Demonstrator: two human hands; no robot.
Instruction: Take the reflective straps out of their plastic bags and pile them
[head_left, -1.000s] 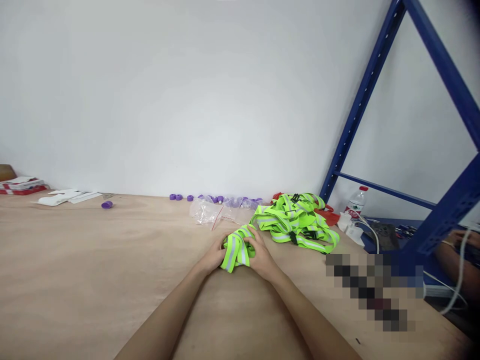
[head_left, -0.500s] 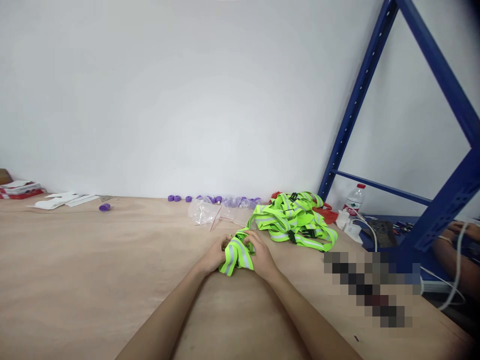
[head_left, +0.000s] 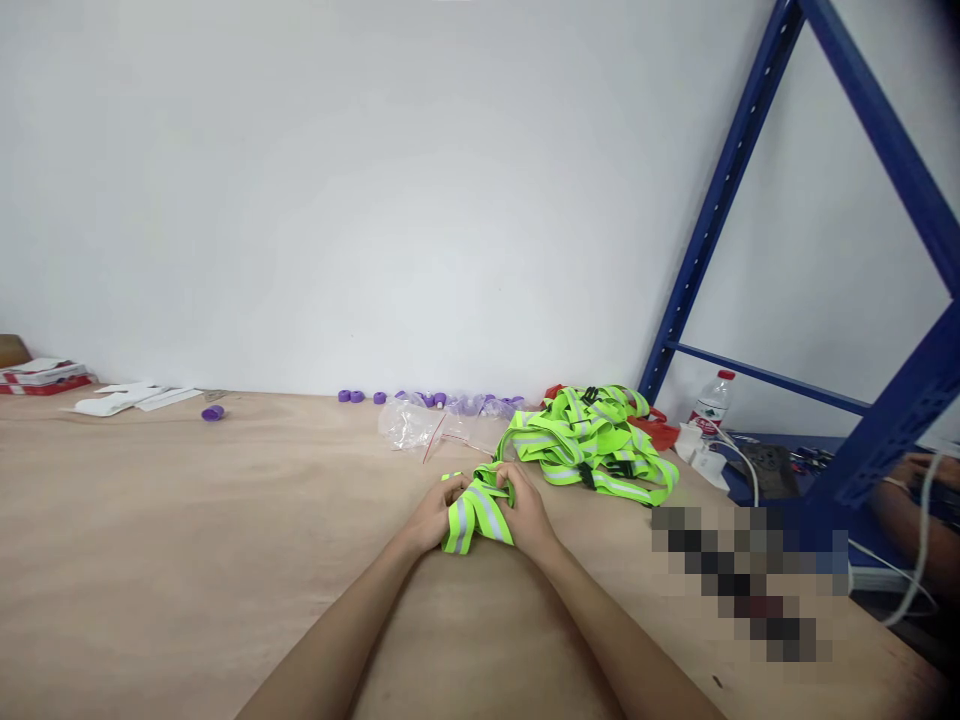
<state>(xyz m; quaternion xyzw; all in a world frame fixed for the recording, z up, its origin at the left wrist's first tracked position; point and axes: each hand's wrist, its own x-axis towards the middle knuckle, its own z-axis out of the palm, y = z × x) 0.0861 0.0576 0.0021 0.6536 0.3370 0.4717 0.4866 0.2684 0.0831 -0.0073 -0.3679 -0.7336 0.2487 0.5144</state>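
Note:
A lime-green reflective strap [head_left: 480,512] with a silver-grey stripe is bunched between my hands at the middle of the wooden table. My left hand [head_left: 435,515] is closed on its left side. On the right, the fingers of my right hand [head_left: 526,510] curl round another fold of it. Two broad ends hang down towards me, crossing near the top. Just behind lies a heap of similar green straps [head_left: 592,440] with black buckles; the strap in my hands reaches up to its edge, but whether they join I cannot tell.
Clear plastic bags [head_left: 409,422] and several small purple items [head_left: 352,397] lie along the wall. White papers [head_left: 127,398] are at the back left. A blue metal rack [head_left: 694,240] stands at the right, by a red-capped bottle [head_left: 711,400]. Another person's arm [head_left: 907,510] shows at the far right.
The held strap has been shifted in my fingers: its folds now cross and the right end lies further right. Both hands stay in nearly the same place.

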